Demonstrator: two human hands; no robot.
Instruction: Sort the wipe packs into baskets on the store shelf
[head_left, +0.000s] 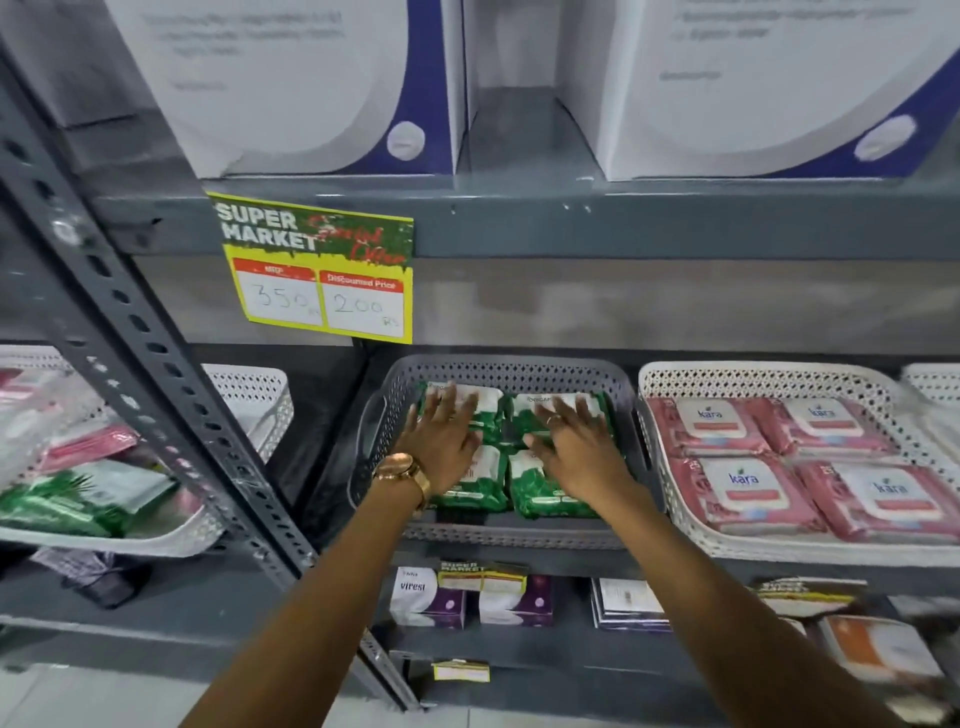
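Note:
A grey perforated basket (498, 370) sits on the middle shelf and holds several green wipe packs (540, 493) laid flat. My left hand (441, 441), with a gold watch on its wrist, lies flat with fingers spread on the left-hand green packs. Over the right-hand green packs, my right hand (576, 447) rests the same way, fingers apart. To the right stands a white basket (691, 374) filled with several pink wipe packs (743, 480). At the far left, another white basket (249, 389) holds a mix of green and pink packs (78, 499).
A grey slotted steel upright (130, 332) crosses the left side in front of the left basket. A yellow price sign (322, 270) hangs from the shelf above, under large white boxes (291, 83). Small boxes (426, 597) stand on the shelf below.

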